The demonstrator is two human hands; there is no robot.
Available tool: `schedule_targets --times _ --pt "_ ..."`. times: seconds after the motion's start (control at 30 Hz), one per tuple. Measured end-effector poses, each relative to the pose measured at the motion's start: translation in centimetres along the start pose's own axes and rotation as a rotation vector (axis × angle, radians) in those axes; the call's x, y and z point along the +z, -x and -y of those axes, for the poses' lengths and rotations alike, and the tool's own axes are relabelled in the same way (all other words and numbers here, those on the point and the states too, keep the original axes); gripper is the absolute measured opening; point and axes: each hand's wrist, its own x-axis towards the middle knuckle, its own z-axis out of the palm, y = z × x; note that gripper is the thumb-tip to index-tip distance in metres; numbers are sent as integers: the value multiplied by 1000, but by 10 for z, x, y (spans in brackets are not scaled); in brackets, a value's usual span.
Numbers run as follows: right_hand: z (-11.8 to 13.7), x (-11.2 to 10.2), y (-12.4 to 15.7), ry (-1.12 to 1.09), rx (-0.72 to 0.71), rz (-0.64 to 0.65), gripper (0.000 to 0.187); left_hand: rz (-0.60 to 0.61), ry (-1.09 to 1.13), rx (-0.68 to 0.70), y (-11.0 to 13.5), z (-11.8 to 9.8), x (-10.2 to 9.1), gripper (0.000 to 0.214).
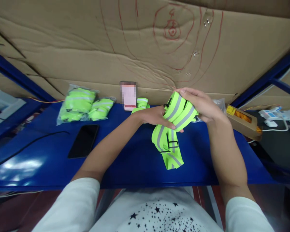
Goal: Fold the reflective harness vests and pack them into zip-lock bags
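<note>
Two bare hands work on one bundle of neon-yellow reflective strap point(182, 117), held up to the right of a lit phone point(130, 96) that leans against a cardboard sheet point(74, 48). The left hand point(157, 116), nearer the phone, closes around the bundle's lower left side, thumb across the front; the right hand point(203, 101), farther from the phone, curls over the upper right edge, its thumb near the top and its other fingers partly hidden. Between them the strap forms folded loops, with a loose length and a black buckle point(173, 144) hanging below the left hand, nearer the wearer than the phone.

One smaller strap coil point(142, 102) sits just right of the phone; the left wrist covers part of it, and whether it joins the bundle cannot be told. Two clear bags of the same material, a larger bag point(77, 103) and a smaller bag point(101, 110), lie side by side to the phone's left. A second, dark phone point(84, 141) lies flat on the blue table point(125, 167), in front and to the left of the lit one, with one black cable point(33, 143) beyond it. Well to the phone's right, past the right forearm, are one open-windowed carton point(244, 122) with orange contents and one white mouse point(270, 123).
</note>
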Motion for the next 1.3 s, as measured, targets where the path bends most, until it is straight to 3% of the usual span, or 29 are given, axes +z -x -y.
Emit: schedule_targets --times 0.2,0.27,0.37,0.47,0.63,0.83,1.03,1.2,1.3 --pt "-4 5 -3 343 -263 -174 33 -72 25 26 2 -2 2 34" --pt "-2 3 -1 386 -284 -156 35 -80 29 27 1 -5 4 36" --pt "5 2 6 442 -281 -30 44 -133 -13 64 1 -8 6 34" --pt "10 5 13 549 -316 86 41 -211 -131 135 -1 -7 3 32" --pt "10 12 15 622 -344 27 40 -301 -154 153 -3 -1 -1 41" --pt "14 11 13 546 -328 -113 41 -125 55 124 -1 -10 5 38" --pt "19 -7 16 369 -249 -260 41 -85 47 30 -1 -3 2 51" --pt "14 -20 14 87 -20 -72 49 51 -45 88 -5 0 7 38" --pt "6 -13 7 55 1 -45 48 1 -77 103 -2 -7 10 36"
